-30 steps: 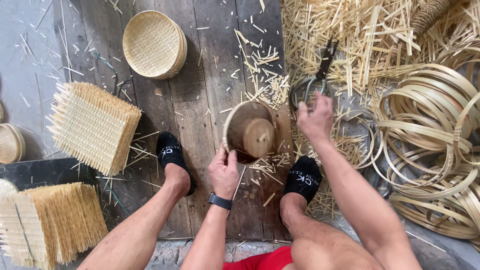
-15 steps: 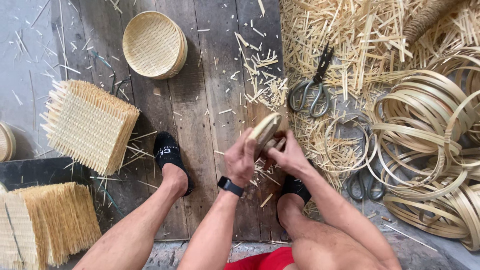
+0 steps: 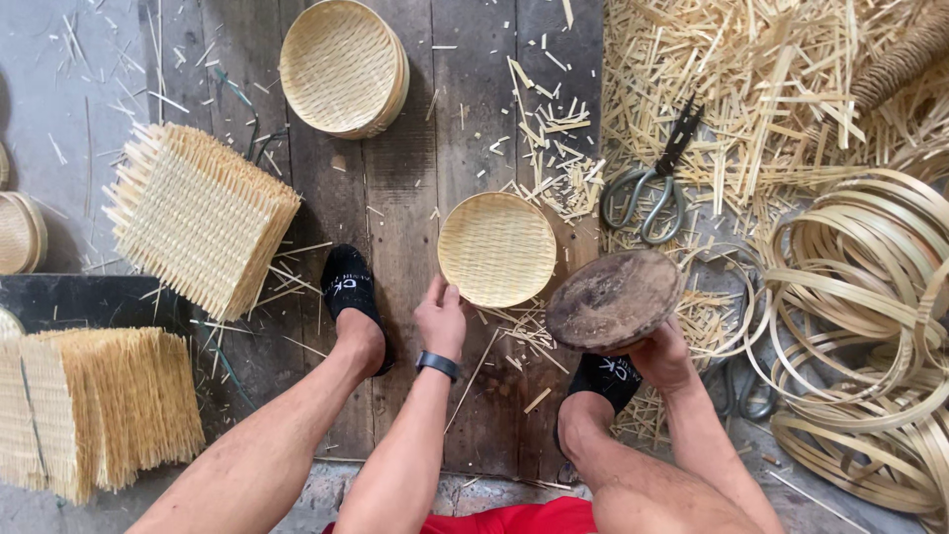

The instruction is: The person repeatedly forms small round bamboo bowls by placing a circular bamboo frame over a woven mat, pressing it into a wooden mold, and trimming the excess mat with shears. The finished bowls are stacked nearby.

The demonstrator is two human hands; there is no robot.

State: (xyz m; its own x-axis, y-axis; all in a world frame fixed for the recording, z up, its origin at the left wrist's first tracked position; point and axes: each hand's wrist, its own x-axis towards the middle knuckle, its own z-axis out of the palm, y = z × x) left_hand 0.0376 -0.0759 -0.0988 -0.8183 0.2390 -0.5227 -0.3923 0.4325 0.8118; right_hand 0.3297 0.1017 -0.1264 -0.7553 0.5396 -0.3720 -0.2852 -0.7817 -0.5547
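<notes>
The left hand (image 3: 441, 318) is pinching the near rim of a small round woven bamboo tray (image 3: 497, 249), which is lying flat on the dark plank floor (image 3: 415, 198) between the feet. The right hand (image 3: 660, 358) is gripping from below a dark, worn round wooden disc (image 3: 615, 299), tilted just right of the tray (its fingers are hidden under the disc). Judging from this, steadying the tray by its rim and keeping the disc level would serve best. The tray is holding nothing; a stack of similar round woven trays (image 3: 343, 66) is sitting further off, also empty on top. Grey metal shears (image 3: 650, 180) are lying among bamboo offcuts (image 3: 751, 69).
</notes>
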